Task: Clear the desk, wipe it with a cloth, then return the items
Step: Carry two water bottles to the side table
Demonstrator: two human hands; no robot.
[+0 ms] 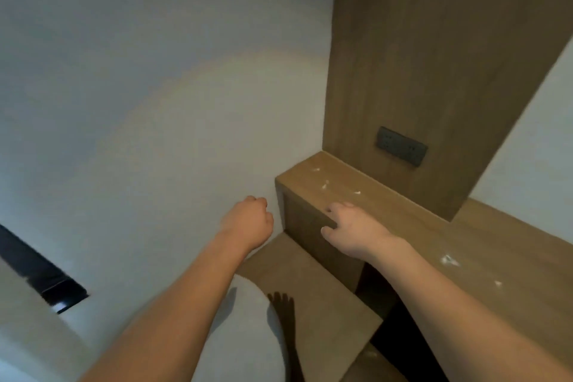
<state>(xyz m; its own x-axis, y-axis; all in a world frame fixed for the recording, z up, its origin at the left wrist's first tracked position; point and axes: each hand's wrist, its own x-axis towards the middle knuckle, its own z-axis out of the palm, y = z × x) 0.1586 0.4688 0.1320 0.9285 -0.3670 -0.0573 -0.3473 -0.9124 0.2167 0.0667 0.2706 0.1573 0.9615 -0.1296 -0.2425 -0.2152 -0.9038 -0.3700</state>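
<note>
A wooden desk (483, 245) runs along the wall on the right, ending at a corner. Small white scraps (325, 185) lie scattered on its top, with more white scraps (449, 260) nearer to me. My right hand (353, 232) rests on the desk's left end, its fingers spread over the front edge, holding nothing. My left hand (248, 222) hangs in the air just left of the desk's end, curled into a loose fist close to the white wall. No cloth is in view.
A tall wood panel (434, 56) rises behind the desk and carries a dark socket plate (401, 146). White wall (139, 102) fills the left. Below lie wood floor (310, 282), a pale rounded object (245, 335) and a black strip (40, 276) at left.
</note>
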